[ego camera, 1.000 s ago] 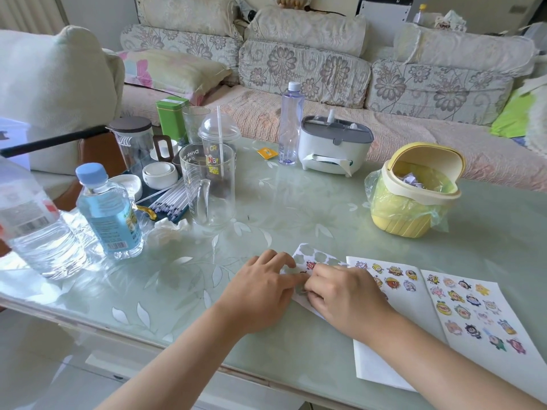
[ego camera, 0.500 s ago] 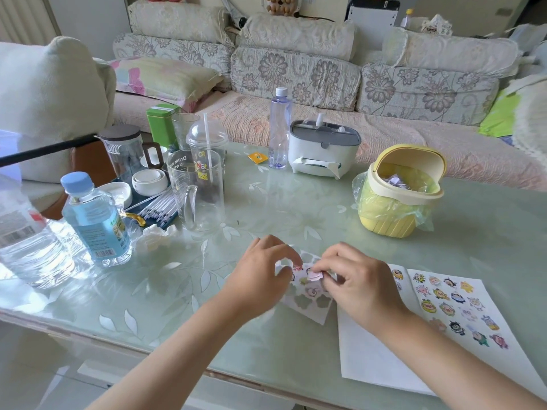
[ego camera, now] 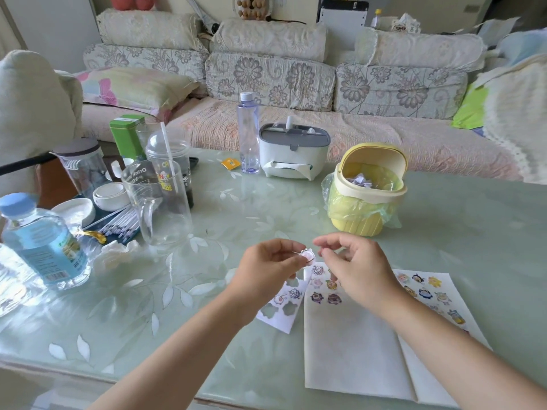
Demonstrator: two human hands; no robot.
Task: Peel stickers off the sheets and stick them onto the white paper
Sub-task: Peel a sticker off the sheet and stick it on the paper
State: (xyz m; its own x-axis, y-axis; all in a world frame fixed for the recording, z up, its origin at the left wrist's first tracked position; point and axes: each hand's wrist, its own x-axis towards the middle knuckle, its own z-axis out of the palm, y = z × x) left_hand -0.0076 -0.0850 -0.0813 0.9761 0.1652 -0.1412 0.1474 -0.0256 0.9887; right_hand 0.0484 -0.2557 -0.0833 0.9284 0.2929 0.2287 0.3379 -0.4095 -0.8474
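Sticker [ego camera: 307, 255] now off sheet [ego camera: 283, 306], aloft

Left hand [ego camera: 266, 270] pinched a little round sticker [ego camera: 307, 255] above the half-emptied sticker sheet [ego camera: 282, 309]. Right hand [ego camera: 359, 270] was curled just beside it, couldn't tell if touching. White paper [ego camera: 349, 350] lay alongside.

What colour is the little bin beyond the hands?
The bin is yellow, with a cream lid and rim and a pale green liner bag; the head view shows it.
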